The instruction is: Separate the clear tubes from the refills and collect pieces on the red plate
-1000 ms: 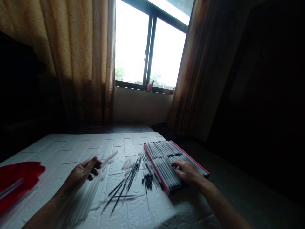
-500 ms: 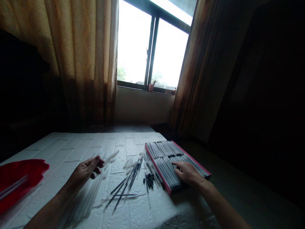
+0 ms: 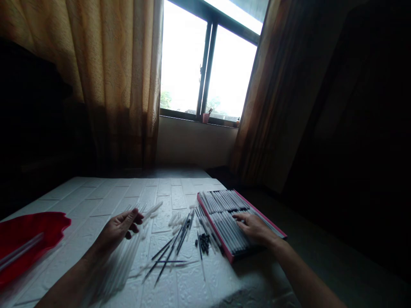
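Observation:
My right hand [image 3: 255,229] lies on a shallow box [image 3: 228,252] with pink sides, its fingers stretched over the rows of pens inside. These pens [image 3: 224,201] have clear barrels and dark ends. On the left, my left hand [image 3: 120,229] is loosely curled with gaps between its fingers, and I see nothing held in it. Long clear tubes [image 3: 123,265] lie beneath and beside it. Between the hands are scattered thin dark ink refills [image 3: 165,263], a small pile of black caps [image 3: 204,244] and some short whitish pieces [image 3: 176,219].
A red tray or bag [image 3: 38,229] with clear tubes on it is at the table's left side. The white brick-patterned table [image 3: 128,192] ends just beyond the box. Behind are curtains [image 3: 125,77], a window and a pink cup [image 3: 206,117] on the sill.
The whole view has shifted slightly, so everything sits a little further right. Both hands keep nearly the same places, the right one still on the pens.

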The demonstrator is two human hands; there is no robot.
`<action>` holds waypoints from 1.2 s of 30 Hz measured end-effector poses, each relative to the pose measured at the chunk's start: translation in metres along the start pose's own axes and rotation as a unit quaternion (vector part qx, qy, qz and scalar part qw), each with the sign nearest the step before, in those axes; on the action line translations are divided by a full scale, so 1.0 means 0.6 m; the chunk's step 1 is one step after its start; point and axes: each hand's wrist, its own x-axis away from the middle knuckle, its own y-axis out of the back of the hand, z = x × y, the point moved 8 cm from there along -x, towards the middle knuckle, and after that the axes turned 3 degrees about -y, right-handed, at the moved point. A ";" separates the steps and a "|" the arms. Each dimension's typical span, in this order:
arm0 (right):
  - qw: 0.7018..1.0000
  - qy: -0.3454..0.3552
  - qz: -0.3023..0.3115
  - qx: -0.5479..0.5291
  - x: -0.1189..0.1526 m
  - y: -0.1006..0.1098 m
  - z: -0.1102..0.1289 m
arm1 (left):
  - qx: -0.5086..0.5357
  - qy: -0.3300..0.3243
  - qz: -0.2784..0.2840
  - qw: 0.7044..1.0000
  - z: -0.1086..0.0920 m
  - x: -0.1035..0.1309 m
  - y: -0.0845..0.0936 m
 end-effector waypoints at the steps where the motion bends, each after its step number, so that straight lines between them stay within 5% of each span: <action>1: 1.000 -0.004 -0.002 0.002 -0.004 0.000 -0.001 | 0.000 -0.001 -0.001 1.000 0.000 0.000 0.000; 20: 0.993 0.002 -0.002 0.114 -0.043 -0.017 0.051 | 0.014 -0.010 -0.027 0.999 0.003 -0.001 0.003; 26: 0.991 -0.004 -0.020 0.131 -0.052 0.000 0.067 | 0.029 -0.023 -0.057 0.998 -0.021 0.008 0.013; 31: 0.990 0.048 -0.046 0.123 -0.064 0.013 0.149 | 0.072 -0.026 -0.164 0.984 -0.039 0.015 0.058; 36: 0.984 0.141 -0.032 0.103 -0.075 -0.026 0.275 | 0.117 0.004 -0.245 0.963 -0.023 0.013 0.095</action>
